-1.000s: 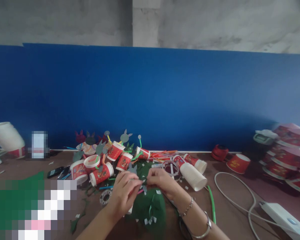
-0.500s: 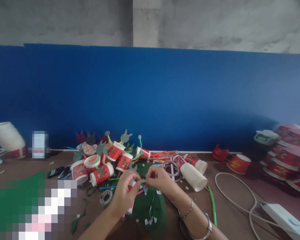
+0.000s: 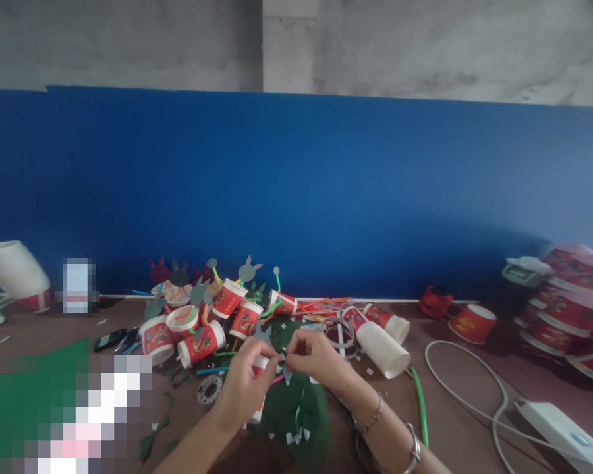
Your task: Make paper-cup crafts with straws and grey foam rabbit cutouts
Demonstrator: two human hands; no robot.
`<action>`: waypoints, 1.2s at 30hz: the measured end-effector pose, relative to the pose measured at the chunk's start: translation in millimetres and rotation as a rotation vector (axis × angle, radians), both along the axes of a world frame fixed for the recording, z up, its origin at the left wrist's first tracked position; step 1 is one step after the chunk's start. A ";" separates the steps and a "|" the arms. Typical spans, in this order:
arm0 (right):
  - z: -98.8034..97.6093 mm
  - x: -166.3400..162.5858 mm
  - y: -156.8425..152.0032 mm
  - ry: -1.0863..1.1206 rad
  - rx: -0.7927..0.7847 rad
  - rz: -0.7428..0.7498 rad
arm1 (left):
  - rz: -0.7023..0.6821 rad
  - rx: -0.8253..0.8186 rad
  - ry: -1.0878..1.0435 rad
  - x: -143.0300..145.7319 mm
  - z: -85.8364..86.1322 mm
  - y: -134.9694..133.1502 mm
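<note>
My left hand (image 3: 250, 382) is closed around a red-and-white paper cup (image 3: 257, 415), much of it hidden by the palm and fingers. A pink straw (image 3: 277, 380) sticks out to the right of that hand, with a small grey paper shape (image 3: 287, 375) by its end. My right hand (image 3: 311, 355) pinches a small pale scrap (image 3: 282, 359) close to the left fingertips; its kind is too small to make out. Beneath both hands lies dark green paper (image 3: 309, 401) with several white bits on it.
Paper cups with straws and animal cutouts (image 3: 197, 322) crowd the left middle. Stacked white cups (image 3: 383, 349), a tape roll (image 3: 210, 390) and a green straw (image 3: 420, 408) lie around. A power strip (image 3: 563, 431) with its cable and stacked red cups (image 3: 573, 303) are at right.
My right hand has shifted slightly left, bringing its fingertips nearer to the left ones. The left hand stays almost still around the paper cup.
</note>
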State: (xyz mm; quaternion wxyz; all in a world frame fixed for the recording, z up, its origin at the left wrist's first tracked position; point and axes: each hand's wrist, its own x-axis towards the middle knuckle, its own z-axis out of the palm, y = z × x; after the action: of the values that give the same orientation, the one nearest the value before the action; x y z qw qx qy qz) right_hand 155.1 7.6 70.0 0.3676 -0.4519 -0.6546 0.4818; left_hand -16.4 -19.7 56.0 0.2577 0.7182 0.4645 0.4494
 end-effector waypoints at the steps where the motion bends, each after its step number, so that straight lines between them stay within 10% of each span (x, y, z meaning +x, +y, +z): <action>1: 0.5 0.2 -0.3 -0.008 0.006 0.007 | -0.004 0.001 0.000 0.1 0.3 0.0; 12: 2.9 -5.3 -4.9 0.078 -0.106 0.042 | -0.023 -0.030 -0.039 -1.1 -2.2 0.3; 26: 5.5 -17.8 -19.8 -0.360 0.344 -0.182 | 0.164 -0.054 0.086 4.8 -0.4 1.3; 36: 1.1 -22.0 -21.6 -0.362 0.473 -0.248 | 0.334 0.364 0.321 -11.2 7.7 4.5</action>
State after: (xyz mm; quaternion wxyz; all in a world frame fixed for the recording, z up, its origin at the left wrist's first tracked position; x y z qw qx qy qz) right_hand 133.1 -14.0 71.1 0.3962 -0.5086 -0.7430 0.1797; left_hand -27.5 -15.2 63.8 -0.0299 0.7281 0.5228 0.4423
